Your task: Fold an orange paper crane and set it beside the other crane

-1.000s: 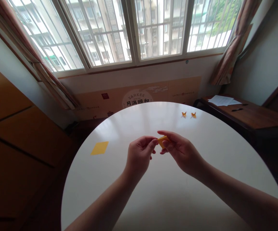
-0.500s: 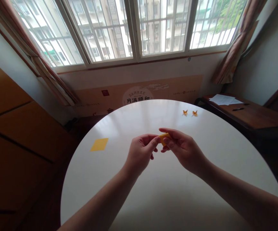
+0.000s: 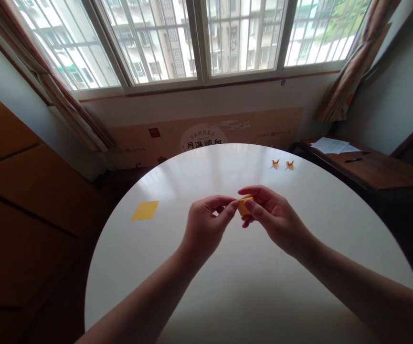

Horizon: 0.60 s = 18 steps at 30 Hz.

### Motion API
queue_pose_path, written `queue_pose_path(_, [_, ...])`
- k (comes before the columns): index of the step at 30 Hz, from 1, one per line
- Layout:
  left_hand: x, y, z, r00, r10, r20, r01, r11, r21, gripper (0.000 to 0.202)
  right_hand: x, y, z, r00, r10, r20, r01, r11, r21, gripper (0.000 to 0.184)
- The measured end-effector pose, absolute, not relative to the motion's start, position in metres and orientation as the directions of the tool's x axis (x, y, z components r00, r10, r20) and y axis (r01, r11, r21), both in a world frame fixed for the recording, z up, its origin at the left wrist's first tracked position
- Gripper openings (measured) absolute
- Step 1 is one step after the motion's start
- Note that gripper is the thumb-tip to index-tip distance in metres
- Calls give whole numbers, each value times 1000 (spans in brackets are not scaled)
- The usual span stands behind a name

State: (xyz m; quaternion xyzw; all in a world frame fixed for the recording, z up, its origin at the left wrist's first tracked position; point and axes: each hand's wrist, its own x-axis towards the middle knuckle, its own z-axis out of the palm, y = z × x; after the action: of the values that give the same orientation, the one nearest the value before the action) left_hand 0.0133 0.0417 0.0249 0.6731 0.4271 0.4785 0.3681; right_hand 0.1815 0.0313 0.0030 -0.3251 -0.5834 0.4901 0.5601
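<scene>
Between my hands, above the white table, is a small piece of folded yellow paper (image 3: pixel 244 207). My left hand (image 3: pixel 209 222) pinches its left edge between thumb and index finger. My right hand (image 3: pixel 272 215) grips the right side, thumb pressed on the near face and the other fingers behind it. Those fingers hide part of the paper, so its full shape cannot be made out. Off to the left, a flat yellow paper square (image 3: pixel 145 210) lies on the table. Two small folded paper birds, a left one (image 3: pixel 275 164) and a right one (image 3: pixel 290 165), stand near the far right edge.
The round white table (image 3: pixel 206 296) has a curved edge towards the window wall. A brown wooden side table (image 3: pixel 388 169) at the right bears white sheets (image 3: pixel 335 145) and a dark pen (image 3: pixel 353 160). A wooden cabinet (image 3: pixel 20 215) stands at the left.
My left fingers have shifted slightly on the folded paper's left edge, and more of its face shows. The right thumb has moved a little to the right. The view has tilted slightly.
</scene>
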Motion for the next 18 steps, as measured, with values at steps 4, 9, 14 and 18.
queue_pose_path(4, [14, 41, 26, 183, 921, 344, 259, -383, 887, 17, 183, 33, 3, -158, 938, 307, -184, 277, -943, 24])
queue_pose_path(9, [13, 43, 26, 167, 932, 321, 238, -354, 905, 17, 182, 33, 5, -163, 945, 285, -214, 248, -945, 20])
queue_pose_path(14, [13, 43, 25, 168, 954, 248, 168, -276, 946, 21, 181, 32, 4, -145, 940, 307, -212, 274, -938, 18])
queue_pose_path(18, [15, 42, 25, 171, 961, 216, 120, -238, 964, 22, 180, 32, 3, -127, 930, 344, -175, 321, -931, 19])
